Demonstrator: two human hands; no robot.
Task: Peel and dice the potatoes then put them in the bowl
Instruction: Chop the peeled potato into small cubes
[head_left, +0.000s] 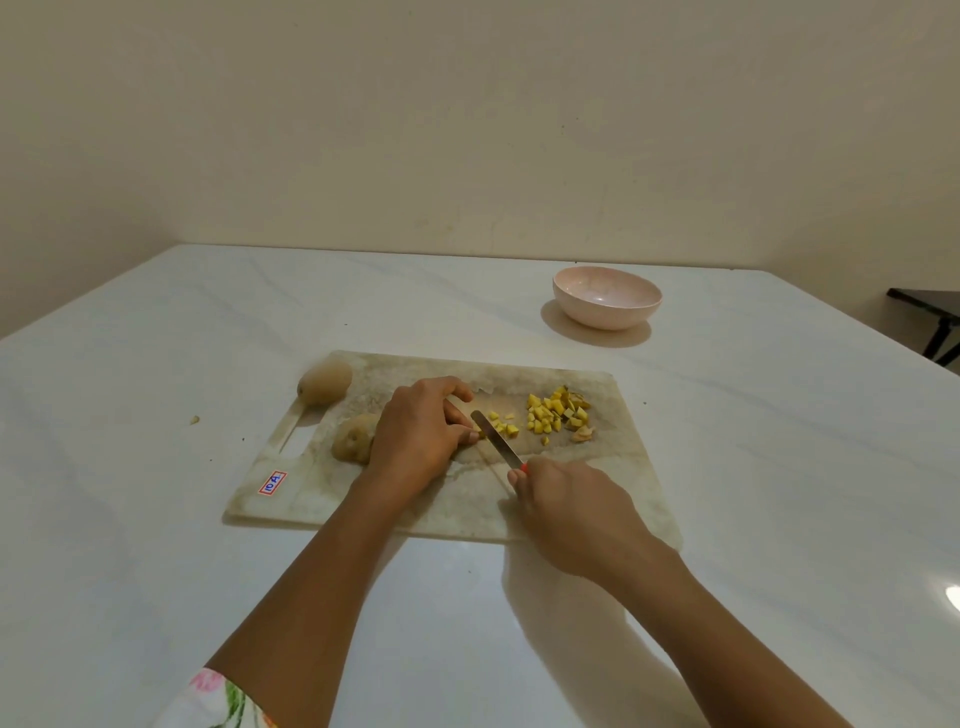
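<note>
A worn cutting board (467, 499) lies on the white table. My left hand (418, 434) sits curled at its middle, fingertips pinching a small potato piece that is mostly hidden. My right hand (571, 512) grips the red handle of a knife (496, 439), whose blade touches the board right beside my left fingertips. A few yellow cubes (503, 423) lie by the blade. A larger pile of diced potato (558, 410) sits at the board's right. Two whole unpeeled potatoes rest on the left: one (324, 383) at the far corner, one (354, 438) against my left hand.
An empty pink bowl (607, 297) stands on the table beyond the board, to the right. A small scrap (194, 420) lies on the table left of the board. A dark piece of furniture (930, 317) shows past the table's right edge.
</note>
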